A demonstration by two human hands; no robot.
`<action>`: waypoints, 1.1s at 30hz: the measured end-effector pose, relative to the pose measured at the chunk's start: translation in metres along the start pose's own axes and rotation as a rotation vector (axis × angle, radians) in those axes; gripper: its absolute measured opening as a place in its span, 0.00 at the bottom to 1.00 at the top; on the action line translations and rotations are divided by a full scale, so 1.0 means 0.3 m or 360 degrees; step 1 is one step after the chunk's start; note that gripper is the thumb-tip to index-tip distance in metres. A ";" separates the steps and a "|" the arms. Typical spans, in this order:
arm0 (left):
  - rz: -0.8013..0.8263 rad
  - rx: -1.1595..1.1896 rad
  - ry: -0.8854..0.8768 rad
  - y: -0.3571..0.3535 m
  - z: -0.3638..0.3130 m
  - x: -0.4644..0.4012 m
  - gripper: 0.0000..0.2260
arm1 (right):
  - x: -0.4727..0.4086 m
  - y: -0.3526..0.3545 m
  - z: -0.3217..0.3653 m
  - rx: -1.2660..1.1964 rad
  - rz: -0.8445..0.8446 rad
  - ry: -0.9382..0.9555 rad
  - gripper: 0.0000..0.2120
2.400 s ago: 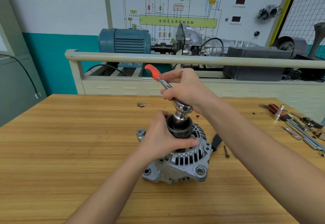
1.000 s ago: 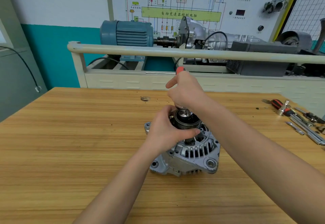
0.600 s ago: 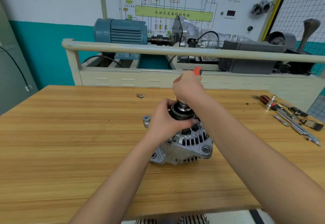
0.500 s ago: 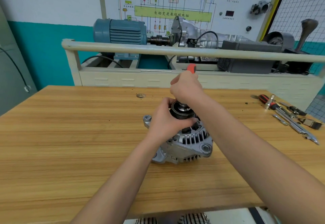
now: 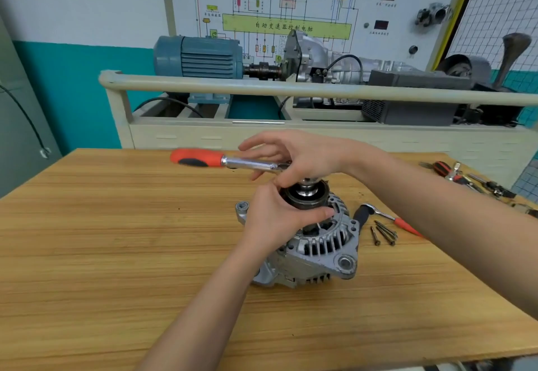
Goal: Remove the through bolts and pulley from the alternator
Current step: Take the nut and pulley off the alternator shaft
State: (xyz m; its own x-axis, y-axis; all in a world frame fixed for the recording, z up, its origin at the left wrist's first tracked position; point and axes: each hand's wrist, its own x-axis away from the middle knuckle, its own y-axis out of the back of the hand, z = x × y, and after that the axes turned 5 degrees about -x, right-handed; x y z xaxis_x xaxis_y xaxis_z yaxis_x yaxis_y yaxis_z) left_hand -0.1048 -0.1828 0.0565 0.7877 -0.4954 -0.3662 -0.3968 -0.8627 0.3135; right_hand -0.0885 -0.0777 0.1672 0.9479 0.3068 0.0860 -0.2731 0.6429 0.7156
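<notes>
The alternator (image 5: pixel 308 245) stands pulley-up on the table (image 5: pixel 102 239), right of its middle and nearer the far edge than the near one. The pulley (image 5: pixel 305 198) is on its shaft, with a ratchet (image 5: pixel 233 162) and socket seated on the nut, handle pointing left. The left hand (image 5: pixel 276 219) wraps the pulley, thumb across its front. The right hand (image 5: pixel 302 158) rests over the ratchet head, thumb and lower fingers curled about it, upper fingers spread loose.

Four bolts (image 5: pixel 384 232) lie just right of the alternator, beside a small ratchet (image 5: pixel 387 217), so the through bolts look out; the pulley nut is the step in hand.

Risks, as I judge them: a bare hand may not hold the pulley against the nut's torque, so it spins and skins the palm. With the right hand on the head, not the handle, leverage is poor. The unclamped alternator could tip or slide into the bolts. A tilted socket could slip off and round the nut.

More tools (image 5: pixel 465 179) lie at the far right edge.
</notes>
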 end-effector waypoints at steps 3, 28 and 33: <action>0.0005 -0.0051 0.0055 -0.001 0.002 0.005 0.31 | 0.012 0.017 0.006 0.0446 -0.0102 0.0068 0.30; -0.0183 -0.0069 -0.0194 0.206 0.105 0.183 0.16 | 0.181 -0.065 0.048 0.0366 -0.0163 0.0314 0.30; 0.0076 0.0126 -0.0220 0.163 -0.069 0.057 0.10 | 0.190 -0.052 0.040 0.0257 -0.0054 0.0323 0.26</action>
State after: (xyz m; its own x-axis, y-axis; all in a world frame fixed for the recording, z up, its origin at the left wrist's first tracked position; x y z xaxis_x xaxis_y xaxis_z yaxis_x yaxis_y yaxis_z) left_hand -0.1009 -0.2313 0.0836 0.6967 -0.5406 -0.4715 -0.4725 -0.8404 0.2655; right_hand -0.0283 -0.0786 0.1693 0.8991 0.4322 -0.0692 -0.1966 0.5400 0.8184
